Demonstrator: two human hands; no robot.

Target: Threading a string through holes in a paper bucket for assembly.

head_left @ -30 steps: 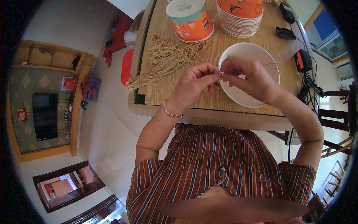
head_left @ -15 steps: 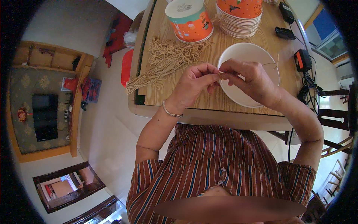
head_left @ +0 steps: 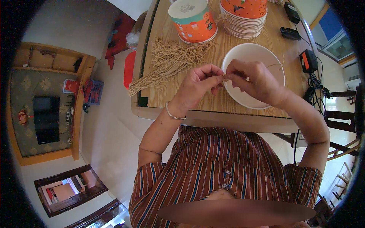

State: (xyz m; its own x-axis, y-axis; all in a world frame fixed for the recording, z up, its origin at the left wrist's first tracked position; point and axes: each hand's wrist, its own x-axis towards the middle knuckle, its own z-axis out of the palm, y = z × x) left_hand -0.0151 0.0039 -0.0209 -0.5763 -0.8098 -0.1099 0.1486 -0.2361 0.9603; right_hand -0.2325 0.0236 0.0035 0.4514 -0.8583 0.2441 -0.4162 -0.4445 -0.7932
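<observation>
Both hands pinch one thin tan string over the white bowl. The left hand and right hand meet fingertip to fingertip (narrow grip each); the string's tail trails rightward.

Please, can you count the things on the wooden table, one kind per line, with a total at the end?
White bowl: 1
Orange paper tub: 1
Stack of orange tubs: 1
Pile of tan strings: 1
Black devices: 3
Total: 7
The left hand and right hand pinch one string.
</observation>
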